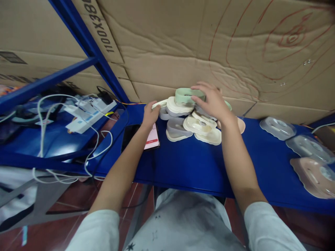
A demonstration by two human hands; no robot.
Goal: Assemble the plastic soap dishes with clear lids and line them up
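A pile of small scalloped plastic cases lies against the cardboard at the back of the blue table. At its left end, my left hand point(151, 114) is closed on the end of a thin cream plastic piece point(160, 103). My right hand point(211, 100) reaches over the pile with thumb and fingers apart, at the right side of a green case point(183, 96); whether it touches the case I cannot tell. Under the green case is a cream case point(178, 107). Lower in the pile are a grey case point(178, 126) and a cream case with a clear cover point(200, 124).
Clear-covered grey point(277, 127) and pink point(314, 177) cases lie at the right on the blue table point(191, 167). A phone with a lit pink screen point(153, 137) lies beneath my left forearm. White power strips point(87, 115) and tangled cables point(98, 148) occupy the left.
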